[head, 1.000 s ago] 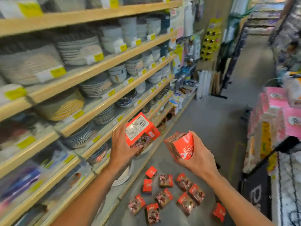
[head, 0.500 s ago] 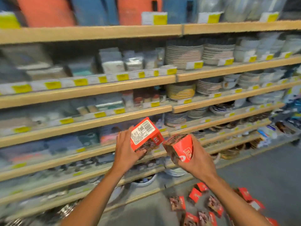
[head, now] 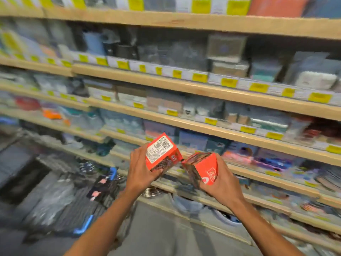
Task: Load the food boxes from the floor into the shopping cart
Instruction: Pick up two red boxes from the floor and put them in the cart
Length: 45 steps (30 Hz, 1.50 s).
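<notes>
Red food box (head: 161,154) gripped in left hand (head: 141,170) fingers; second red box (head: 202,169) gripped in right hand (head: 224,183)

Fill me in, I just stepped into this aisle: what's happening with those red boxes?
A person is carrying two red food boxes, one in each hand, in front of wooden store shelves. The left hand grips a box with its barcode label facing up; the right hand grips the other box, its fingers wrapped behind it. The two boxes sit close together at their near corners. No shopping cart is clearly visible in this blurred view, so neither box is loaded yet.
</notes>
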Each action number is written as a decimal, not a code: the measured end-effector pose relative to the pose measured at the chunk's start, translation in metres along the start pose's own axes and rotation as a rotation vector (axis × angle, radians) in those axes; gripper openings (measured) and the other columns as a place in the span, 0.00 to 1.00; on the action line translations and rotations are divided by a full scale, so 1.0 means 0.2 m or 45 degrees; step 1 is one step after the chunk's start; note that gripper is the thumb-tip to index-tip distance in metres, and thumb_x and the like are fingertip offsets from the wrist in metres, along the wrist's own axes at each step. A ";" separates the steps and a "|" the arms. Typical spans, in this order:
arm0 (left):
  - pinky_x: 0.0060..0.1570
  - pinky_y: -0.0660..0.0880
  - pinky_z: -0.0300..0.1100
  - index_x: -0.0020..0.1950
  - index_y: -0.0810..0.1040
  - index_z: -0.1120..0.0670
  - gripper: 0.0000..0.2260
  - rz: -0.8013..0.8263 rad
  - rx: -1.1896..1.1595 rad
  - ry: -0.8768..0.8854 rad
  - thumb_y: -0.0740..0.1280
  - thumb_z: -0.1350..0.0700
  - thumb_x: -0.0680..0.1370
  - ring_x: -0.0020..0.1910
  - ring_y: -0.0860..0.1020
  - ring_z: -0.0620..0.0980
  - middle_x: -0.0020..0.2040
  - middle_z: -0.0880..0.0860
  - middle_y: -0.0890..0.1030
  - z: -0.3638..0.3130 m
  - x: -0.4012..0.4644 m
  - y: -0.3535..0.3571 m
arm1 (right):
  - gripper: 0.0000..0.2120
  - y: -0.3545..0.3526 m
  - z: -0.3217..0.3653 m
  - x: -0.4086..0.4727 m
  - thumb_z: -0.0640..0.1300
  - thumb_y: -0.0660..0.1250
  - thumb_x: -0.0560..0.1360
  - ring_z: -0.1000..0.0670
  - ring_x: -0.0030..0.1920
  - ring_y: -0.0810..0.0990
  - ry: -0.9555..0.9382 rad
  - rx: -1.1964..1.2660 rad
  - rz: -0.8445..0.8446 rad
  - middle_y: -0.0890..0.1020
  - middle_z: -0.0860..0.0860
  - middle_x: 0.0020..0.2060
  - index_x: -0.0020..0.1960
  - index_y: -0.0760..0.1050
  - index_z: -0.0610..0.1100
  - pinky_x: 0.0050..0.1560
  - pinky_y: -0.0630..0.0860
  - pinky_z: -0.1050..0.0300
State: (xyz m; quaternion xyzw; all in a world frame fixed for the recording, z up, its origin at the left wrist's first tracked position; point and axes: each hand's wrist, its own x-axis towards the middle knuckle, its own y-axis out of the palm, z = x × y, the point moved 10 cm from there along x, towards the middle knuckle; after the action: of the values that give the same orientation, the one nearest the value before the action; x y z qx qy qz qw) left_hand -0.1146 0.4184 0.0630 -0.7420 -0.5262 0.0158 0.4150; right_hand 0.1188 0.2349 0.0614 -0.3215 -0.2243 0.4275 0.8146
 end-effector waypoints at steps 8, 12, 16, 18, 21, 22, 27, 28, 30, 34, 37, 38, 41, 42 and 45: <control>0.60 0.65 0.38 0.75 0.69 0.50 0.44 -0.277 0.289 -0.310 0.83 0.46 0.62 0.62 0.71 0.50 0.62 0.49 0.75 0.57 -0.20 -0.64 | 0.44 0.65 0.59 0.37 0.64 0.81 0.61 0.58 0.44 0.80 -0.368 0.053 0.340 0.78 0.62 0.52 0.69 0.59 0.66 0.39 0.80 0.52; 0.55 0.63 0.39 0.71 0.71 0.52 0.41 -0.475 0.437 -0.399 0.83 0.48 0.62 0.57 0.71 0.51 0.58 0.49 0.76 0.63 -0.30 -0.94 | 0.47 0.95 0.87 0.52 0.62 0.80 0.62 0.50 0.48 0.80 -0.523 0.029 0.487 0.75 0.59 0.55 0.71 0.53 0.67 0.44 0.80 0.48; 0.57 0.60 0.37 0.75 0.67 0.54 0.47 -0.533 0.585 -0.630 0.84 0.50 0.61 0.60 0.70 0.54 0.60 0.53 0.75 0.80 -0.42 -1.13 | 0.49 1.23 1.10 0.63 0.63 0.80 0.62 0.50 0.45 0.77 -0.674 0.031 0.614 0.77 0.55 0.58 0.74 0.55 0.62 0.38 0.73 0.56; 0.58 0.57 0.34 0.75 0.66 0.53 0.48 -0.577 0.601 -0.741 0.85 0.51 0.60 0.62 0.69 0.53 0.62 0.53 0.74 0.92 -0.51 -1.19 | 0.52 1.37 1.19 0.67 0.62 0.80 0.63 0.51 0.47 0.76 -0.728 -0.002 0.674 0.75 0.54 0.61 0.77 0.53 0.59 0.41 0.73 0.55; 0.61 0.63 0.40 0.75 0.66 0.51 0.47 -0.628 0.566 -0.811 0.84 0.50 0.60 0.61 0.66 0.47 0.61 0.48 0.72 1.05 -0.57 -1.25 | 0.53 1.58 1.31 0.71 0.61 0.80 0.63 0.51 0.49 0.76 -0.783 -0.022 0.739 0.75 0.54 0.62 0.77 0.51 0.60 0.44 0.74 0.55; 0.61 0.65 0.43 0.75 0.66 0.51 0.47 -0.634 0.560 -0.835 0.84 0.49 0.61 0.60 0.65 0.46 0.61 0.47 0.72 1.11 -0.58 -1.26 | 0.53 1.66 1.34 0.72 0.61 0.80 0.63 0.50 0.49 0.76 -0.792 -0.036 0.755 0.76 0.54 0.62 0.77 0.51 0.60 0.43 0.74 0.55; 0.63 0.65 0.42 0.76 0.65 0.51 0.47 -0.643 0.490 -0.942 0.85 0.48 0.62 0.63 0.65 0.46 0.63 0.47 0.71 1.54 -0.62 -1.33 | 0.54 2.08 1.48 0.79 0.61 0.79 0.62 0.49 0.49 0.78 -0.781 -0.121 0.838 0.77 0.54 0.60 0.78 0.49 0.62 0.46 0.80 0.48; 0.63 0.64 0.42 0.76 0.65 0.51 0.48 -0.641 0.482 -0.944 0.85 0.48 0.61 0.64 0.65 0.47 0.64 0.48 0.71 1.64 -0.61 -1.35 | 0.55 2.16 1.50 0.80 0.62 0.80 0.62 0.49 0.48 0.79 -0.761 -0.125 0.843 0.77 0.54 0.59 0.78 0.48 0.62 0.47 0.80 0.48; 0.63 0.67 0.43 0.76 0.66 0.50 0.48 -0.588 0.430 -0.997 0.85 0.46 0.60 0.63 0.67 0.46 0.63 0.47 0.73 1.85 -0.59 -1.38 | 0.55 2.32 1.55 0.84 0.61 0.80 0.63 0.51 0.47 0.79 -0.704 -0.138 0.869 0.77 0.55 0.59 0.78 0.49 0.61 0.47 0.81 0.49; 0.55 0.78 0.49 0.71 0.69 0.45 0.43 -0.506 0.298 -1.035 0.82 0.42 0.59 0.58 0.74 0.48 0.57 0.44 0.75 2.18 -0.51 -1.45 | 0.56 2.60 1.64 0.89 0.63 0.80 0.62 0.51 0.47 0.81 -0.636 -0.208 0.914 0.78 0.54 0.59 0.78 0.49 0.61 0.47 0.81 0.48; 0.53 0.79 0.50 0.72 0.68 0.44 0.44 -0.484 0.215 -1.056 0.82 0.46 0.59 0.58 0.75 0.51 0.57 0.45 0.75 2.39 -0.47 -1.46 | 0.57 2.78 1.68 0.95 0.62 0.81 0.62 0.52 0.44 0.80 -0.671 -0.226 0.889 0.78 0.53 0.55 0.80 0.49 0.58 0.37 0.79 0.58; 0.49 0.81 0.52 0.71 0.68 0.43 0.43 -0.469 0.177 -1.080 0.82 0.45 0.59 0.55 0.77 0.54 0.56 0.45 0.76 2.48 -0.47 -1.44 | 0.57 2.85 1.68 0.97 0.62 0.81 0.63 0.53 0.43 0.80 -0.665 -0.227 0.902 0.78 0.53 0.54 0.80 0.49 0.57 0.36 0.79 0.59; 0.42 0.83 0.56 0.71 0.67 0.43 0.43 -0.417 0.109 -1.150 0.82 0.40 0.60 0.53 0.80 0.55 0.57 0.45 0.76 2.68 -0.45 -1.37 | 0.56 3.05 1.68 1.04 0.63 0.80 0.62 0.51 0.48 0.80 -0.609 -0.251 0.960 0.76 0.54 0.58 0.79 0.50 0.56 0.45 0.82 0.49; 0.47 0.82 0.56 0.72 0.66 0.45 0.44 -0.419 0.129 -1.165 0.82 0.41 0.61 0.57 0.78 0.52 0.58 0.46 0.74 2.74 -0.44 -1.36 | 0.56 3.12 1.69 1.05 0.64 0.79 0.61 0.51 0.49 0.80 -0.612 -0.270 0.981 0.76 0.54 0.58 0.78 0.51 0.56 0.46 0.82 0.48; 0.67 0.72 0.52 0.78 0.61 0.50 0.49 -0.401 0.207 -1.191 0.82 0.46 0.64 0.65 0.67 0.48 0.63 0.49 0.68 2.85 -0.41 -1.30 | 0.54 3.36 1.66 1.12 0.64 0.80 0.61 0.50 0.49 0.79 -0.611 -0.314 1.061 0.76 0.52 0.59 0.78 0.52 0.56 0.43 0.78 0.53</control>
State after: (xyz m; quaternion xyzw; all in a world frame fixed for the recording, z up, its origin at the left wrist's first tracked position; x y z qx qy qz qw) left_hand -0.6139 0.7215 -0.1795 -0.5324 -0.7586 0.3250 0.1883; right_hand -0.3451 0.8208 -0.1689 -0.3702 -0.3069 0.7490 0.4558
